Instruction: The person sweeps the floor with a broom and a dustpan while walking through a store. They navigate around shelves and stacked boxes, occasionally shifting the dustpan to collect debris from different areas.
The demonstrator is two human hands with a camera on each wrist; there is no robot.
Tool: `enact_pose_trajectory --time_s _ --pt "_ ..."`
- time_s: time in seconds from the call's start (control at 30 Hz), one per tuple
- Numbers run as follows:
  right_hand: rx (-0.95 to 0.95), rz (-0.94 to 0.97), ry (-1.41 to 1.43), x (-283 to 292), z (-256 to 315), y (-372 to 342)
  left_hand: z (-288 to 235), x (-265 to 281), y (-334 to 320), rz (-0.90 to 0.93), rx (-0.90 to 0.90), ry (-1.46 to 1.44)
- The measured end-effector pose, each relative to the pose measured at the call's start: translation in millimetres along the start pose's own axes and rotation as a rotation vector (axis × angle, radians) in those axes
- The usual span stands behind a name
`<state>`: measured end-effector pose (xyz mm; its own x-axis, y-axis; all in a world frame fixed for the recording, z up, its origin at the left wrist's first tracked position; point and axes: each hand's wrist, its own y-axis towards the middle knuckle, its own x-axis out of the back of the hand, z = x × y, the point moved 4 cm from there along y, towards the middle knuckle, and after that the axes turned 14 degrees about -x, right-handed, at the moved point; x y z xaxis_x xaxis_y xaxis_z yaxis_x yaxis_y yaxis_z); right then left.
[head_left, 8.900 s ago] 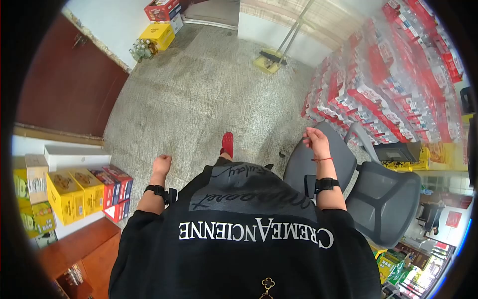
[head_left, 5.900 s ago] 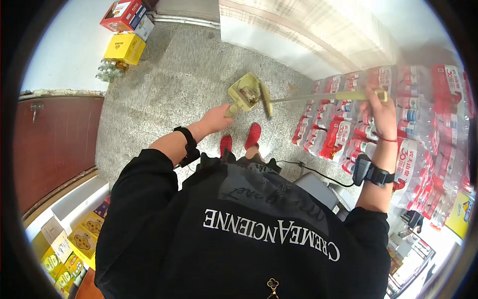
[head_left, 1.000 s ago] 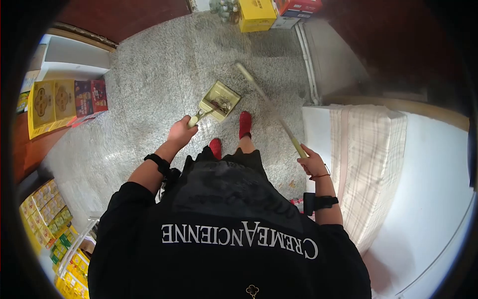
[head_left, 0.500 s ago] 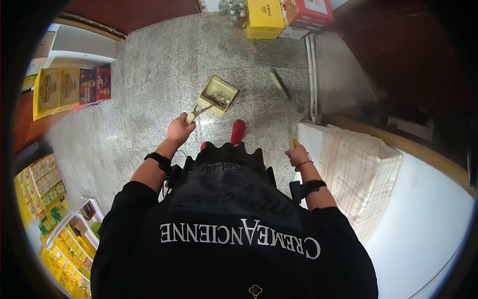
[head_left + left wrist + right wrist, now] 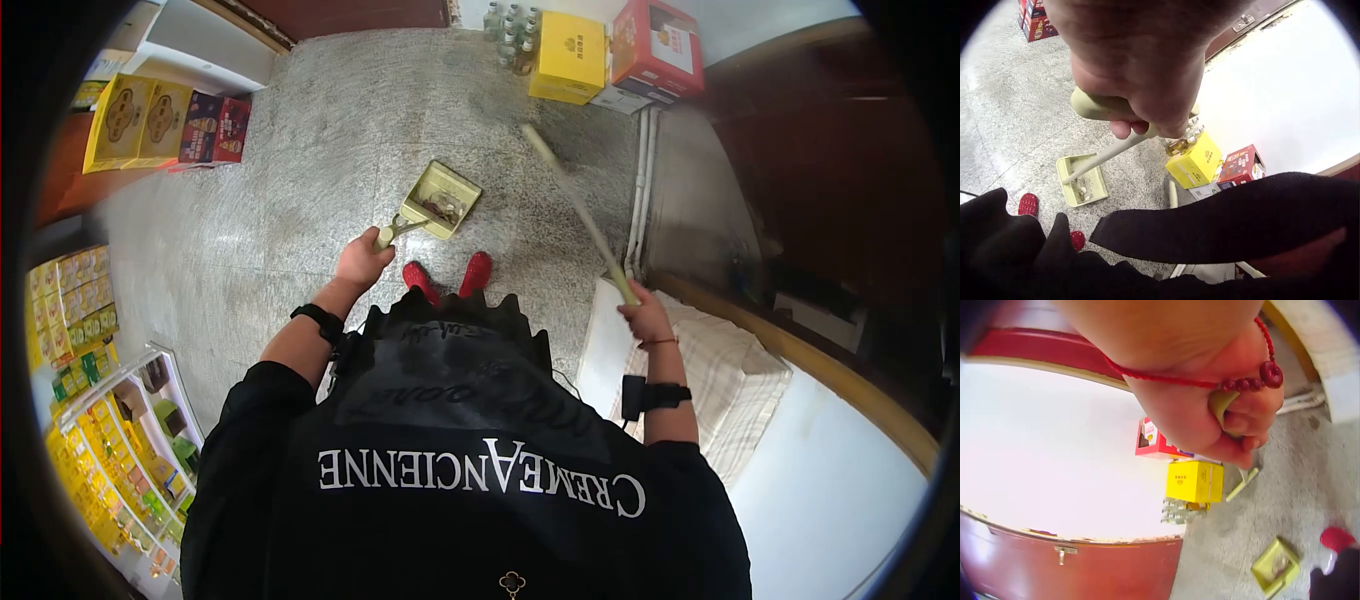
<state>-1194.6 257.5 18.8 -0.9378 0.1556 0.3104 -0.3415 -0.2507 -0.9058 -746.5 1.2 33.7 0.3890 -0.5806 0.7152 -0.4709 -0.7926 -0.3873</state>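
Observation:
My left hand point(image 5: 365, 260) grips the handle end of a pale yellow-green dustpan point(image 5: 422, 187). In the left wrist view the fingers curl round that handle, and its shaft runs down to the dustpan point(image 5: 1066, 182). Small debris point(image 5: 447, 207) lies inside the pan, which is in front of the red shoes. On the right, my right hand point(image 5: 648, 316) holds the end of a long broom point(image 5: 585, 215), angled forward and left. The broom head point(image 5: 1243, 485) shows as a pale bar near the floor in the right wrist view, close to the boxes and bottles.
A yellow box point(image 5: 570, 58), a red box point(image 5: 658, 48) and several glass bottles point(image 5: 512, 38) stand ahead by the wall. White pipes point(image 5: 643, 190) run along the right. A plaid-covered piece point(image 5: 715, 385) is beside my right arm. Boxes point(image 5: 140, 120) and stocked shelves point(image 5: 110, 450) line the left.
Both hands were empty at first; the broom and dustpan were then picked up from beside the wall. Lately the broom has swung, and the boxes and bottles sit further into view.

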Motion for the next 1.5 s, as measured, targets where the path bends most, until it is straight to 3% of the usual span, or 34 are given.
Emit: enact_pose_trajectory --time_s 0.1,0.13,0.2,0.33,0.4,0.47,0.53,0.57,0.67,0.8,0.9,1.07,1.13,1.17,1.33,1.4,1.47,1.5 --pt "0.058 -0.091 0.033 20 36 35 13 0 -5 -0.049 0.035 0.018" --pt "0.105 -0.02 0.108 23 42 67 16 1 -7 -0.057 0.042 0.021" --pt "0.069 -0.035 0.201 29 52 117 21 6 -12 -0.098 0.068 -0.026" --pt "-0.064 0.036 0.23 11 79 148 25 12 -18 -0.104 0.144 -0.069" --pt "0.076 0.021 -0.114 -13 76 166 31 8 -17 -0.128 0.111 -0.088" --pt "0.12 -0.137 -0.421 -51 76 131 26 13 -17 -0.125 0.127 -0.087" --pt "0.179 -0.076 -0.4 -79 48 127 26 14 -18 -0.13 0.122 -0.048" --pt "0.232 -0.064 -0.481 -92 65 74 27 17 -16 -0.095 0.148 -0.019" --pt "-0.08 0.239 -0.329 -117 79 11 36 23 -15 -0.109 0.128 -0.043" --pt "-0.118 0.322 -0.402 -120 112 -28 56 25 -8 -0.067 0.136 -0.074" --pt "-0.132 0.363 -0.217 -108 134 -42 64 39 -4 -0.071 0.136 -0.112" --pt "-0.108 0.225 -0.149 -100 175 -37 100 68 4 -0.1 0.105 -0.124" --pt "0.056 0.138 -0.08 -108 203 -13 119 83 4 -0.123 0.112 -0.146" --pt "-0.017 0.054 -0.008 -111 218 -15 129 90 5 -0.136 0.115 -0.166" --pt "0.052 0.124 -0.05 -174 278 56 174 124 6 -0.145 0.129 -0.161" --pt "0.004 0.21 0.089 -209 287 73 187 137 5 -0.139 0.143 -0.157" --pt "0.214 0.13 -0.409 -234 269 145 196 154 5 -0.144 0.174 -0.15" --pt "0.115 0.158 -0.43 -257 280 100 205 158 6 -0.152 0.172 -0.154"
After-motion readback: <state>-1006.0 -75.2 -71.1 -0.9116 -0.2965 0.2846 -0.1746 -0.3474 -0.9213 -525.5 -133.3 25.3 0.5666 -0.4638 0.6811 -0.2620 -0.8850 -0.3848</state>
